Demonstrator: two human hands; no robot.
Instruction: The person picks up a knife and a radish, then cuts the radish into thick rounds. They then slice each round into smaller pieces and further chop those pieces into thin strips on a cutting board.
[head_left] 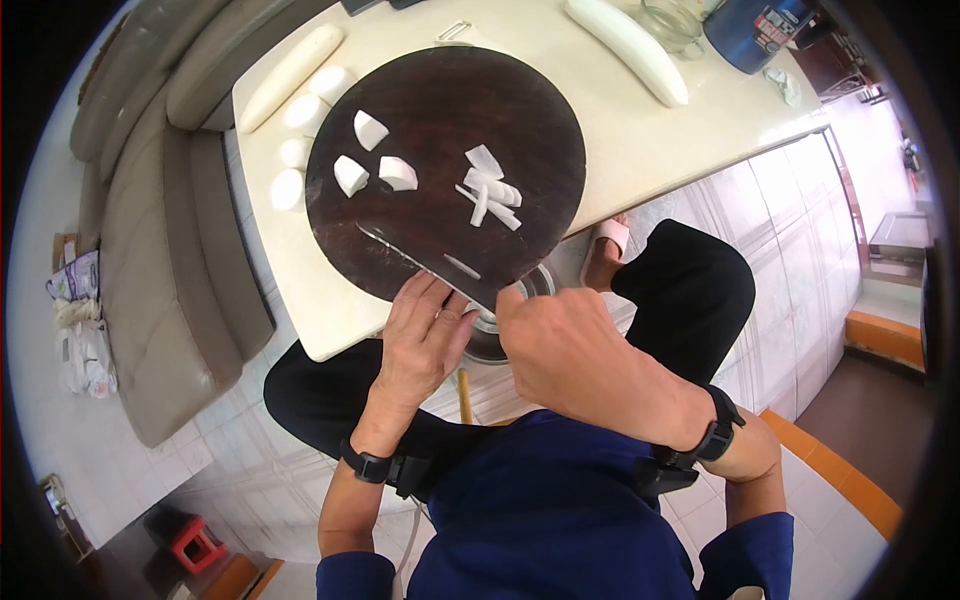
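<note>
The shirt (550, 510) lies nearest the camera, with the knife (400, 254) beyond it, over the near part of the board (430, 100). The knife's long axis slants from near right to far left, its tip pointing away from the person. The right hand (570, 345) is closed round the handle end, hiding the handle itself. The left hand (420, 335) is on the near side of the blade, fingers stretched forward, their tips touching or almost touching it; whether they pinch anything cannot be told. So the right hand is nearer the handle, the left nearer mid-blade. Just past the blade lies a thin strip (462, 266), roughly parallel to it; farther out are slices (505, 193) at right and three chunks (397, 174) at left. A metal bowl (490, 352) shows below the board's near edge, between the hands. Around the board, the table (620, 150) bears white rounds (288, 189), a peeler (455, 33) and two long roots (630, 50).
</note>
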